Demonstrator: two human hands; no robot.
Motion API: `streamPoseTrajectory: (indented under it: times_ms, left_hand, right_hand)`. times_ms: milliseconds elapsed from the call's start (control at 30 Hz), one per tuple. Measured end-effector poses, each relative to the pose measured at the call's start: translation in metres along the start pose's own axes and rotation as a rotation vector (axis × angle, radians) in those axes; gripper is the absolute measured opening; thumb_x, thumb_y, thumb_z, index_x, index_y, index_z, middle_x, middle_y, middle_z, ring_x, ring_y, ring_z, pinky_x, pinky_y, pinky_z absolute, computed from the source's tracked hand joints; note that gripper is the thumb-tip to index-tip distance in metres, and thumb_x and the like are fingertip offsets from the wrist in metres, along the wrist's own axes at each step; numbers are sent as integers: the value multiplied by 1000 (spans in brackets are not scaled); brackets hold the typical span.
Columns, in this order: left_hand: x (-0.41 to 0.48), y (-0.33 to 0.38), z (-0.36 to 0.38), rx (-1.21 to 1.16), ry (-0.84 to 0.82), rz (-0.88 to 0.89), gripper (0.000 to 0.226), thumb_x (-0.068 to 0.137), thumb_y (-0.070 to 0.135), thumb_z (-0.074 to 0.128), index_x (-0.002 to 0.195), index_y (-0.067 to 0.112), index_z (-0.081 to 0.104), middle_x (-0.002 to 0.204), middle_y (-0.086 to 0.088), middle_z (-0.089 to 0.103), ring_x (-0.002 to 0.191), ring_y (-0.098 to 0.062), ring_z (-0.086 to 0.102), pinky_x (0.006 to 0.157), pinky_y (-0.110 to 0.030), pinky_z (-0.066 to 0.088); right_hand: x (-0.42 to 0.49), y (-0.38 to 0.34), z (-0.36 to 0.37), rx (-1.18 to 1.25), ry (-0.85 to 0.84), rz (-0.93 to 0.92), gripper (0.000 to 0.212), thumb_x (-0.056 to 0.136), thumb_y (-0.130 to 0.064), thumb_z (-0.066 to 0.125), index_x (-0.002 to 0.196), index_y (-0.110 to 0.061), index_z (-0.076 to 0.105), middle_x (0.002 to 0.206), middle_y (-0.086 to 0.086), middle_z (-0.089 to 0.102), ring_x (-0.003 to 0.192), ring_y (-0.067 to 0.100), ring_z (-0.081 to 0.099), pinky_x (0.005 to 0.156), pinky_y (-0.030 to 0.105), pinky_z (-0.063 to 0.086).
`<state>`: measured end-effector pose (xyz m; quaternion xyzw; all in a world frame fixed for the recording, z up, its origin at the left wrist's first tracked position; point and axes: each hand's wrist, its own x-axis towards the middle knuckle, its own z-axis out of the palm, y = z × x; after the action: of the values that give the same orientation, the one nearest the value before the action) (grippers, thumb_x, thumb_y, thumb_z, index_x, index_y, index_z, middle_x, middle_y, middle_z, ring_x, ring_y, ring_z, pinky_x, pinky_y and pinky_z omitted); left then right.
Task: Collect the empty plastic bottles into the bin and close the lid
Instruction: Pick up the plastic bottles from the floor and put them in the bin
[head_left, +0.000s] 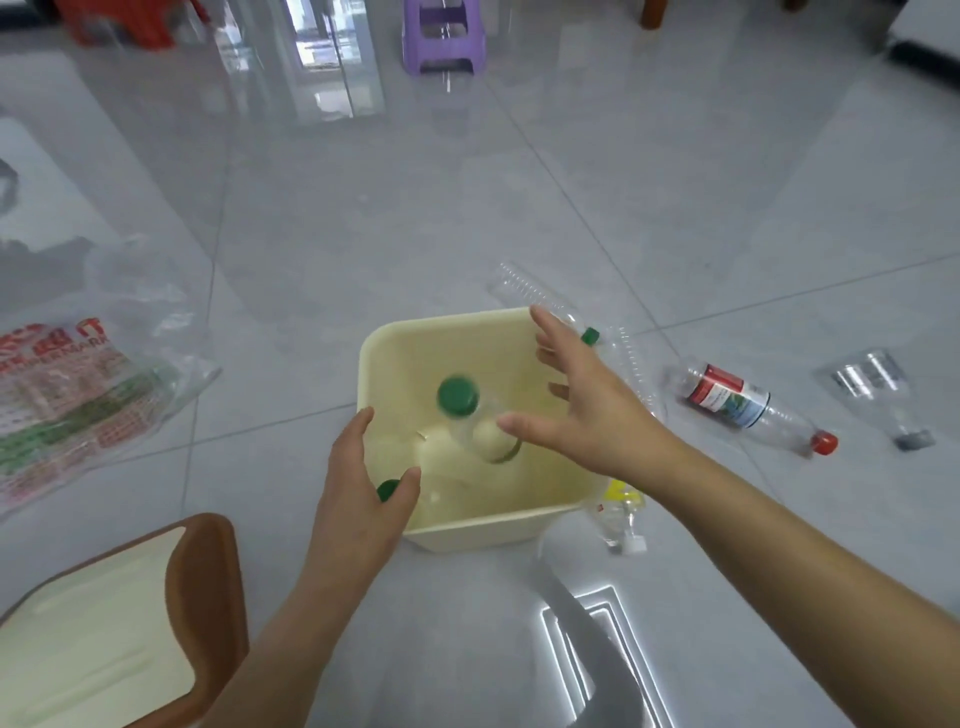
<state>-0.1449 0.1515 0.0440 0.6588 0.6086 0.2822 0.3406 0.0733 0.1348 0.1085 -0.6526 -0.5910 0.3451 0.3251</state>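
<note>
On floor, centre: cream plastic bin (395, 332), squarish w/ rounded corners, open top, on glossy grey tiles.
Bottle in bin: clear bottle (480, 423), green cap (457, 396) blurred, long axis tilted, cap toward upper left; touches neither hand.
2nd cap: another green cap (387, 489) low in bin, partly behind left thumb.
Left hand (358, 499): over bin's near-left rim, fingers spread wide, holding nothing.
Right hand (587, 405): over bin's right side, fingers splayed, empty.
Lid (98, 634): cream panel w/ brown rim, flat on floor, lower left, apart from bin.
Floor bottles: clear ribbed one w/ green cap (540, 301) behind right hand; red-labelled, red-capped one (753, 408) right, cap toward lower right; text too small to read.
Bag (67, 405): crinkled clear plastic, red/green print, partly reads "SUPERMAR".
</note>
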Motion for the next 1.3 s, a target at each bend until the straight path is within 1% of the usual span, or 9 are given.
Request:
streamPoseTrajectory:
  times_ms: [200,333,433,633,867,967,1067,1233,1300]
  left_hand:
    - [-2,-2,6,66,-41,30,80,80,21,66,144,23,17,149,2,28,132,-14,32,105,-35,33]
    - [2,-5,7,153,-56,48,72,81,22,65,141,24,25,147,1,33,130,-20,35,105,-42,35]
    - [5,-7,8,227,-66,23,69,81,25,65,139,24,29,147,0,34,131,-24,34,106,-45,33]
    - [23,-1,14,528,-55,114,68,76,36,69,134,18,41,152,-11,26,140,-31,13,112,-44,15]
    - [32,2,17,557,-3,194,65,72,41,60,128,11,49,144,-18,39,138,-34,21,112,-43,19]
    - [29,1,20,528,34,209,64,70,41,56,126,11,50,140,-15,45,137,-33,24,110,-40,23]
    - [30,-1,21,515,46,208,64,72,41,56,128,12,48,141,-12,45,138,-31,23,110,-38,23]
    - [28,-1,22,454,63,207,60,80,44,46,130,11,44,142,-10,43,139,-27,20,110,-34,20]
    - [24,5,20,282,84,160,58,84,43,31,132,11,41,142,-10,42,137,-24,22,111,-34,19]
  right_hand:
    - [-4,56,-51,94,478,126,42,84,-17,66,123,-18,51,108,-1,59,92,5,59,72,4,45]
    - [-17,144,-51,-392,142,404,44,82,-33,65,120,-16,53,115,7,63,92,21,62,81,34,50]
    - [-29,189,-28,-629,-164,538,63,78,-54,60,130,-22,44,123,4,60,109,23,59,87,37,50]
    - [-29,223,16,-519,-126,702,87,67,-76,53,129,-18,34,115,7,64,107,28,61,79,39,46]
    - [-13,222,2,-199,37,754,58,61,-55,71,96,-11,59,88,8,68,78,25,62,66,33,48]
    - [-12,189,-32,163,341,583,44,71,-34,75,104,-11,58,89,12,71,62,16,64,51,28,49]
    - [-9,114,-73,360,546,116,33,71,-20,74,93,-29,51,79,-8,73,56,2,61,51,14,47]
    - [-3,12,-73,224,310,-294,58,57,-52,79,100,-33,45,94,2,62,79,30,64,68,53,52]
    - [3,8,-53,-48,175,-236,65,59,-46,74,115,-33,44,102,-15,61,89,15,64,80,43,51]
